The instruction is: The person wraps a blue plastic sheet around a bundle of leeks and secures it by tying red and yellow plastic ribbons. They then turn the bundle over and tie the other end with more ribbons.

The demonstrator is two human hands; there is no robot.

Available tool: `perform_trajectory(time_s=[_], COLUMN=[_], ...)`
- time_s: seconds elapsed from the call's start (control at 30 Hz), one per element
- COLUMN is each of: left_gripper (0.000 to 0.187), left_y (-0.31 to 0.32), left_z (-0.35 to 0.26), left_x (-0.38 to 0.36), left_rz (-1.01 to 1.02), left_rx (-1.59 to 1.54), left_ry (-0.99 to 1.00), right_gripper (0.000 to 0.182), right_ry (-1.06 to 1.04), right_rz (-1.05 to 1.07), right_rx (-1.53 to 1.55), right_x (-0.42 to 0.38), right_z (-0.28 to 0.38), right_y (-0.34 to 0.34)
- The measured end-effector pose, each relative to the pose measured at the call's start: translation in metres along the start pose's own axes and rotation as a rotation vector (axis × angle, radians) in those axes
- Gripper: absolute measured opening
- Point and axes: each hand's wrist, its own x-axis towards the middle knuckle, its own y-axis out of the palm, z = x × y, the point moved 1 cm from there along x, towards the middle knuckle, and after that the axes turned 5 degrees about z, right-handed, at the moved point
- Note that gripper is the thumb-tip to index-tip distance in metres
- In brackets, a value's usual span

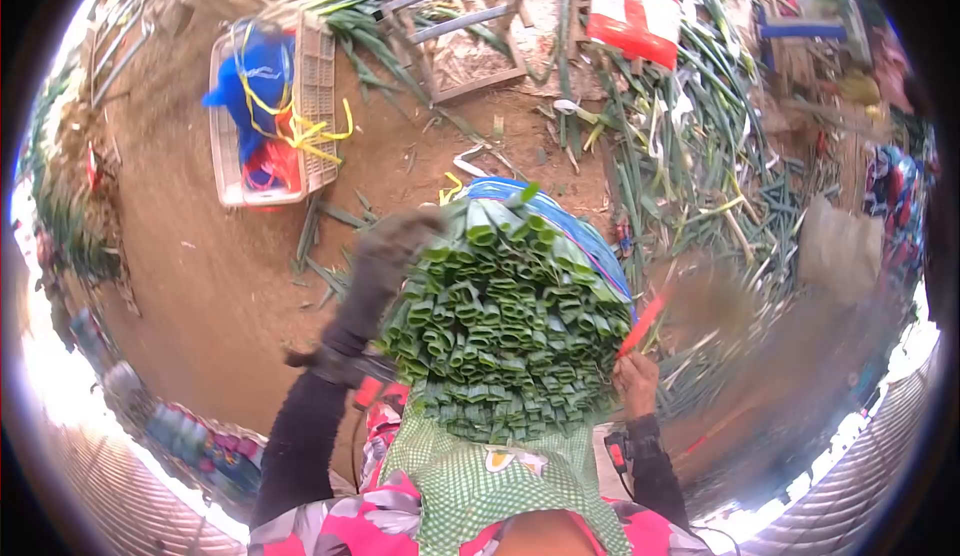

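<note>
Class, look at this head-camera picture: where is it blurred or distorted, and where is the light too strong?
Head view: fisheye bending curves the edges inside a dark round border; the left hand on the leaf bundle is smeared by motion blur; the right hand and its red tool are sharper, with blur beside them; bright light washes out the lower corners.

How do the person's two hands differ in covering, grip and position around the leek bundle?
The left hand wears a dark glove and lies along the upper left side of the leek bundle; the right hand is bare, lower on the right side, and grips a red-handled tool. Both touch the bundle's cut end.
</note>
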Motion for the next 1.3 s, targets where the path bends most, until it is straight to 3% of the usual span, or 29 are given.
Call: perform_trajectory(time_s=[0.1,0.2,0.3,0.5,0.57,0.67,0.87,0.9,0.93,0.97,1.07,1.1,1.13,1.2,1.23,1.3], left_gripper=[0.026,0.033,0.035,0.045,0.037,0.036,0.046,0.039,0.038,0.038,0.032,0.029,0.026,0.019,0.016,0.013], left_y=[-0.091,-0.140,-0.131,-0.067,-0.045,-0.019,0.011,0.002,0.001,-0.010,-0.011,-0.010,-0.002,0.010,0.008,0.001], left_z=[0.100,0.226,0.275,0.322,0.313,0.314,0.417,0.332,0.317,0.315,0.314,0.305,0.334,0.347,0.343,0.347], left_x=[-0.034,-0.096,-0.127,-0.099,-0.076,-0.049,-0.012,0.005,0.014,0.017,0.032,0.034,0.039,0.051,0.055,0.060], left_rz=[-0.463,-0.258,-0.150,0.118,0.078,0.036,0.071,0.086,0.117,0.128,0.177,0.219,0.143,0.106,0.156,0.233], left_rx=[-0.254,-0.231,-0.365,-0.596,-0.636,-0.761,-0.409,-0.756,-0.545,-0.320,-0.083,-0.206,-0.014,0.121,0.155,-0.097], left_ry=[-0.146,-0.478,-0.804,-0.542,-0.465,-0.514,-0.067,-0.249,-0.242,-0.247,-0.146,-0.380,-0.103,0.009,-0.123,-0.302], right_gripper=[0.016,0.016,0.013,0.008,0.007,0.006,0.004,0.007,0.010,0.009,0.009,0.009,0.009,0.009,0.010,0.011], right_ry=[-0.055,-0.085,-0.090,-0.163,-0.162,-0.158,-0.229,-0.205,-0.141,-0.121,-0.104,-0.096,-0.107,-0.151,-0.207,-0.151], right_rz=[-0.117,-0.207,-0.260,-0.283,-0.296,-0.304,-0.499,-0.469,-0.384,-0.374,-0.368,-0.365,-0.383,-0.473,-0.515,-0.462], right_rx=[-0.120,-0.244,-0.340,-0.380,-0.337,-0.321,-0.412,-0.302,-0.168,-0.197,-0.233,-0.250,-0.262,-0.280,-0.282,-0.269], right_x=[0.000,0.003,0.002,0.012,0.017,0.019,0.015,0.008,0.013,0.018,0.015,0.020,0.023,0.011,0.015,0.026], right_z=[-0.002,-0.004,-0.001,-0.019,-0.033,-0.035,-0.056,-0.038,-0.034,-0.039,-0.040,-0.037,-0.039,-0.034,-0.026,-0.022], right_y=[0.010,0.016,0.027,0.010,-0.011,-0.019,-0.055,-0.038,-0.014,-0.013,-0.026,-0.025,-0.023,-0.009,0.009,0.008])
